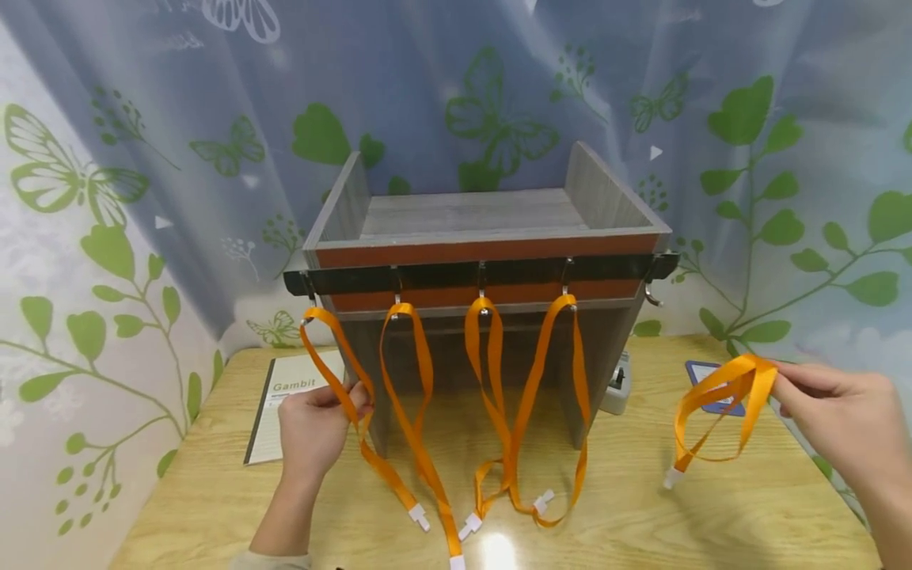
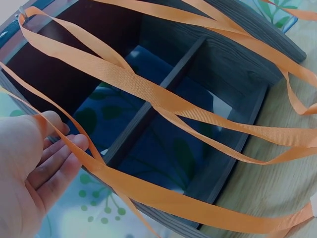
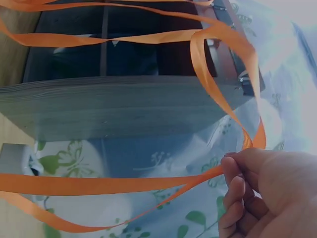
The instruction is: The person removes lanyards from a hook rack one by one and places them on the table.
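Observation:
Orange lanyards with white clips hang from a dark hook rail (image 1: 442, 275) on the front of a grey wooden shelf unit. My left hand (image 1: 317, 423) is at the leftmost lanyard (image 1: 395, 477), whose strap runs across the fingers, loosely bent in the left wrist view. Out to the right of the shelf, my right hand (image 1: 841, 404) pinches another orange lanyard (image 1: 758, 388) between thumb and fingers. Its loop droops and its white clip (image 1: 672, 477) hangs low. A metal hook (image 1: 652, 295) sits at the rail's right end.
The shelf unit (image 1: 627, 190) stands on a wooden table (image 1: 641, 507). To its left lies a notebook (image 1: 264, 427); at its right side are a grey-white object (image 1: 617, 388) and a blue-edged card (image 1: 701, 372). A patterned curtain (image 1: 427, 71) hangs behind.

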The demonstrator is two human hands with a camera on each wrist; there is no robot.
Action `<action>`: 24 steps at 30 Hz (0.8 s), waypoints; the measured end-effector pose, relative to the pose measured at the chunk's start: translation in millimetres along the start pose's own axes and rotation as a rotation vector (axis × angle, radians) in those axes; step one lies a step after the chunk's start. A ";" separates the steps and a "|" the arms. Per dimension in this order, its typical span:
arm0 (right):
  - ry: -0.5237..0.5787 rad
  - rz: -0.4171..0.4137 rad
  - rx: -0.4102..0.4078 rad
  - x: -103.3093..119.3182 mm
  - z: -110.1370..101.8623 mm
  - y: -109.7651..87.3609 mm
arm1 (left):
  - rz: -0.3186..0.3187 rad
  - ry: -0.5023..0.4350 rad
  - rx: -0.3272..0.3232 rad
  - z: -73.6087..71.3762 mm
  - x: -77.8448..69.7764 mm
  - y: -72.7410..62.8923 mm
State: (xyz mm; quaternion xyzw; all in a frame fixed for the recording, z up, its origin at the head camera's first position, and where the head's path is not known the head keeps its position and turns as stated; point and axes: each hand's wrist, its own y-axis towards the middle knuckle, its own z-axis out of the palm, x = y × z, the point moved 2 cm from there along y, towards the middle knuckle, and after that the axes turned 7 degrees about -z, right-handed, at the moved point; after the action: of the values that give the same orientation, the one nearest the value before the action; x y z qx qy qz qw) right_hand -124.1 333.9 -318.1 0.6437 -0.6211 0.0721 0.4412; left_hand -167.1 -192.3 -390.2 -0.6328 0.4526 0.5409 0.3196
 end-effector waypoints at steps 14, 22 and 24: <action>-0.041 0.180 0.034 -40.6 4.8 -17.4 | 0.015 -0.014 0.004 -0.3 -0.8 0.7; -0.093 0.302 0.126 -64.4 14.3 -31.1 | 0.017 -0.022 0.018 0.6 0.2 0.6; -0.078 0.334 0.143 -70.0 17.4 -33.4 | 0.012 -0.034 0.020 0.7 0.2 0.6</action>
State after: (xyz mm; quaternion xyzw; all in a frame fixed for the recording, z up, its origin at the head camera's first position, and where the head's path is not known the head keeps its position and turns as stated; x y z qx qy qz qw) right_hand -118.4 368.6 -389.4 0.5637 -0.7294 0.1633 0.3516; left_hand -168.0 -192.0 -390.6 -0.6176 0.4564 0.5488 0.3303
